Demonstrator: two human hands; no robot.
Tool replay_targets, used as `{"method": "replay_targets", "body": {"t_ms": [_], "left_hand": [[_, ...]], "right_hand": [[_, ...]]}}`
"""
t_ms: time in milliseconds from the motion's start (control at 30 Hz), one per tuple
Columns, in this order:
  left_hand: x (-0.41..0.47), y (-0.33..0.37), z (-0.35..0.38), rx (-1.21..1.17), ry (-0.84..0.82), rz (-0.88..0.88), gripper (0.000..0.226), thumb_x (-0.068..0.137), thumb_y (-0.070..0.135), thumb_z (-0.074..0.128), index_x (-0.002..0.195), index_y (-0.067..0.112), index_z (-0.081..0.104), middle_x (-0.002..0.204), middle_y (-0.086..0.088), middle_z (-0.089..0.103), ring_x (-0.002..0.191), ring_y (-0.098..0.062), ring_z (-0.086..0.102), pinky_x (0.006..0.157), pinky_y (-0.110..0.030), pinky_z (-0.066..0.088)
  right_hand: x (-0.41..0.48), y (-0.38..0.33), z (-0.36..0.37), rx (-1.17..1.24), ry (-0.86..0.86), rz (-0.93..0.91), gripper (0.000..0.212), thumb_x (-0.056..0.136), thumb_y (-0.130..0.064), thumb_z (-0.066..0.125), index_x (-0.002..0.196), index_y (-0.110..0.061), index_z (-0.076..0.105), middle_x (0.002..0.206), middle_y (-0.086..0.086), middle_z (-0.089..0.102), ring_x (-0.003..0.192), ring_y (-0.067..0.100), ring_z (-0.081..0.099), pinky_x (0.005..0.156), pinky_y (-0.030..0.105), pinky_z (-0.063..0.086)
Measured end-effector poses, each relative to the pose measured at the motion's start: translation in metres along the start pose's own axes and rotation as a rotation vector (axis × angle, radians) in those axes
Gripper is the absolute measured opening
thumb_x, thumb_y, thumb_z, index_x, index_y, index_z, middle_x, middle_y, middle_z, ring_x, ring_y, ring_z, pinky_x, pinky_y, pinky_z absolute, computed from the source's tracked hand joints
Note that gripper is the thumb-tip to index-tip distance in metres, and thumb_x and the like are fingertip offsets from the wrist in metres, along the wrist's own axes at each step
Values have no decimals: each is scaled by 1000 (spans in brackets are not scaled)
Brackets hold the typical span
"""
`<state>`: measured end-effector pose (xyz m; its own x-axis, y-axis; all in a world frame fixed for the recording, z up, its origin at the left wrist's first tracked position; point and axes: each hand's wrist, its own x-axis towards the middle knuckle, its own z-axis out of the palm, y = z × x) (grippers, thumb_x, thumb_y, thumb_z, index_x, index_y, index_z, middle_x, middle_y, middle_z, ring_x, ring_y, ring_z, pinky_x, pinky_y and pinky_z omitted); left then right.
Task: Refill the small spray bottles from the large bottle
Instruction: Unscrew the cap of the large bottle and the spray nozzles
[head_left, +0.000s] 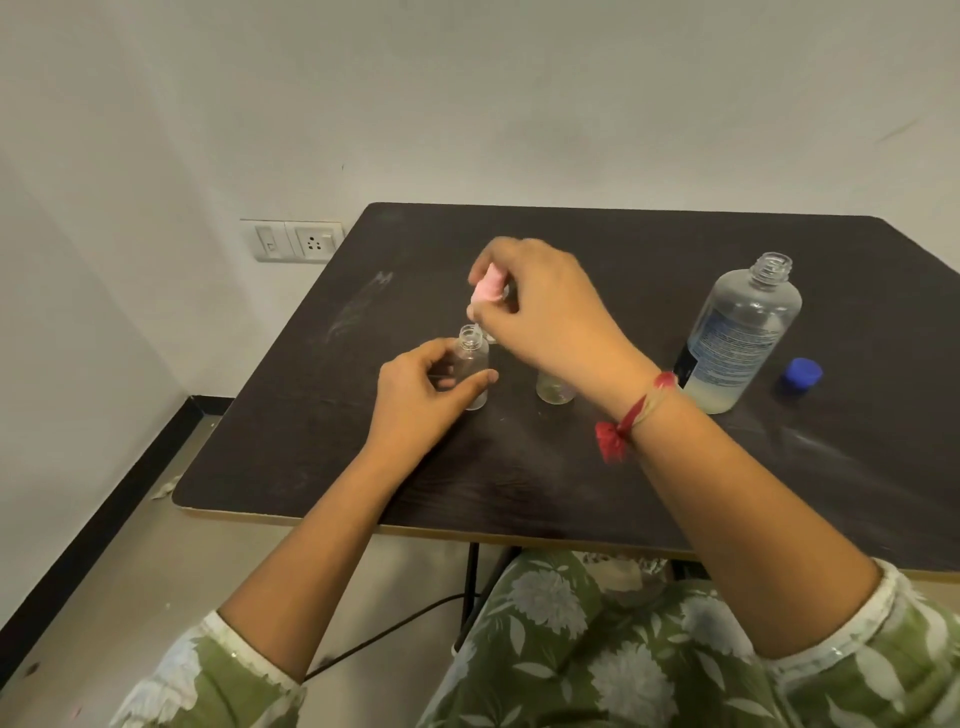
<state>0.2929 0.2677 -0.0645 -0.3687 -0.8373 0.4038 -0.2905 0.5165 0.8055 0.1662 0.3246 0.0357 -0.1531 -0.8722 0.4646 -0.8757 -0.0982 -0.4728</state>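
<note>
Standing upright on the dark table (597, 483), an uncapped small spray bottle (474, 371) is gripped by the left hand (423, 400), while the right hand (545, 312) pinches a pink spray cap (488, 289) just above its neck, the open large bottle (737, 338) and blue cap (802, 375) well right.

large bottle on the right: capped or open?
Open. The large bottle stands upright with its threaded neck bare, and the blue cap lies apart on the table to its right.
</note>
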Motion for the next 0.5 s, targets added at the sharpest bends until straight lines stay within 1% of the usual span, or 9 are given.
{"method": "replay_targets", "body": {"t_ms": [67,167,233,333,433,500], "left_hand": [[0,0,1,-17,11,-2,28,75,29,81,101,21,72,85,8,71,76,0,64,68,-9,49],[0,-1,2,-24,11,-15,30,75,30,80,102,22,71,87,8,71,80,-1,65,69,-10,50],[1,-1,2,-25,17,-26,31,74,31,81,102,22,71,88,10,71,79,-1,65,69,-10,50],[0,1,4,-14,4,-30,30,75,32,80,102,23,71,88,12,70,80,-1,65,70,-10,50],[-1,2,4,-5,-1,-16,31,75,31,80,103,23,71,87,14,68,79,0,64,69,-8,49],[0,1,4,-3,2,-23,33,75,31,80,105,21,70,87,14,68,79,0,64,68,-7,49]], "right_hand": [[-2,2,-8,106,71,24,14,78,-17,65,91,-16,64,93,2,64,78,16,58,73,32,48],[-10,6,-16,221,182,79,12,75,-21,65,85,-14,64,83,-5,65,70,9,57,66,27,48],[-15,8,-19,306,266,124,13,74,-24,65,81,-14,63,76,-9,63,64,3,53,60,21,44],[-22,12,-20,420,285,199,13,74,-19,72,79,-12,63,66,-12,56,54,-1,47,54,13,37],[-31,16,-13,423,264,228,14,76,-20,73,81,-11,64,66,-13,56,55,-1,47,54,13,37],[-35,20,-11,432,297,228,12,78,-20,71,84,-13,63,75,-8,60,63,2,50,58,17,40]]}}
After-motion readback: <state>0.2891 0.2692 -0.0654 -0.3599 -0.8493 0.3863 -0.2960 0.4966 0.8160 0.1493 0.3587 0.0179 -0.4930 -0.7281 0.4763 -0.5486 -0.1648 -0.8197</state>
